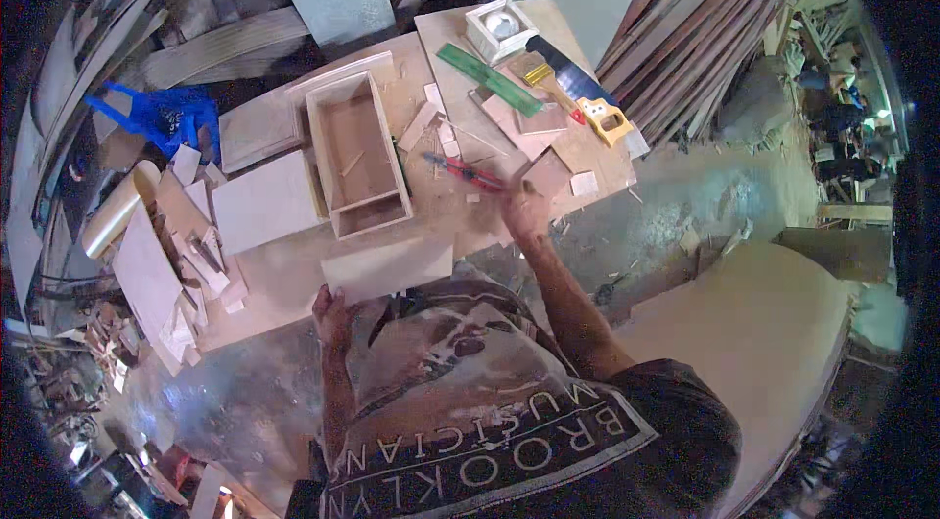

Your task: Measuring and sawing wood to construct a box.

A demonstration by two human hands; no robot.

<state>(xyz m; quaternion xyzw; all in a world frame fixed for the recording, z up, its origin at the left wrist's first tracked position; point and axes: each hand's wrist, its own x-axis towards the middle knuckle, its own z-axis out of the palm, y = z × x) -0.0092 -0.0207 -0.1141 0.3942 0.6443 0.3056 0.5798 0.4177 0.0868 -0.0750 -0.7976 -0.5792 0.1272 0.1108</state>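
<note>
Long wooden strips (700, 34) were stacked beyond the far right corner of the workbench (279, 296), whose top was strewn with offcuts and shavings. At the near edge — close to the person's shirt (470, 362) — a pale board (397, 266) reached out over that edge, and the left hand (331, 311) had its thumb and fingers closed on the board's near left corner. Farther right along the same edge, the right hand (529, 213) was at the handle ends of a pair of red-handled pliers (468, 173), its fingers bent; I could not tell whether they were wrapped around the handles or only beside them. An open wooden box (376, 227), with a narrow compartment at its near end, stood around the middle of the bench, and a flat panel (264, 204) lay just left of it. Toward the far right corner were a green ruler (490, 80), a handsaw (573, 78) with a yellow handle and a small square box (505, 49) — while a blue bag (176, 119) sat by the far left corner.
</note>
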